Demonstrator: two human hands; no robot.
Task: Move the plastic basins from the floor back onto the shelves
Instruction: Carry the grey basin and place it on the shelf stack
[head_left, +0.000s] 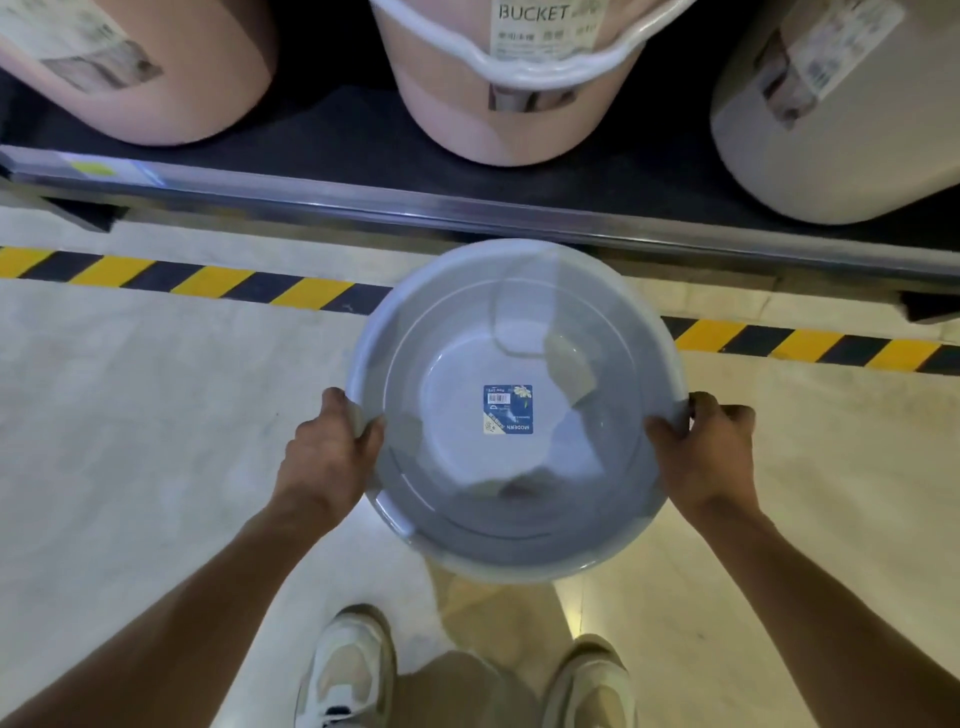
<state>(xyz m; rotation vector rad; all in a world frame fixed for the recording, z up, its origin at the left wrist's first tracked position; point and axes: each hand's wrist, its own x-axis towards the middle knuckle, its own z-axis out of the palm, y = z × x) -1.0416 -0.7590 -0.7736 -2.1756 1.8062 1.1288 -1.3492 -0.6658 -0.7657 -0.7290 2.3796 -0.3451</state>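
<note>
A round grey plastic basin with a blue label in its bottom is held in the air in front of me, above the floor. My left hand grips its left rim and my right hand grips its right rim. The basin's far edge almost reaches the metal front edge of a low dark shelf.
On the shelf stand two pink buckets, the middle one with a white handle, and a beige bucket at right. Yellow-black hazard tape runs along the pale floor before the shelf. My shoes show below.
</note>
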